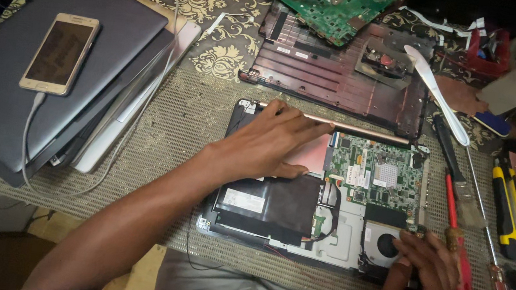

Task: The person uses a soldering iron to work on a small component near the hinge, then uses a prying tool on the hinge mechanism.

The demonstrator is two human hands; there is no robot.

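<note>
Phone screen [57,52] dark, rectangular, atop grey laptop stack; white rectangular label [244,200] on black battery.

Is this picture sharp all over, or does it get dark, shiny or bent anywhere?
Head view: sharp at the centre, on the opened laptop's green circuit board and the left hand; the corners fall dark; the gold smartphone's screen carries a dull sheen; the edges bow a little, as with a wide lens; the right hand looks slightly soft.

An opened laptop base [324,194] lies near the centre of the mat [189,116]. Far behind it sits a removed cover [340,76] with a circuit board [333,5] on it. Stacked laptops [34,82] lie left, a phone [59,53] on top. Screwdrivers [462,212] lie right.
</note>
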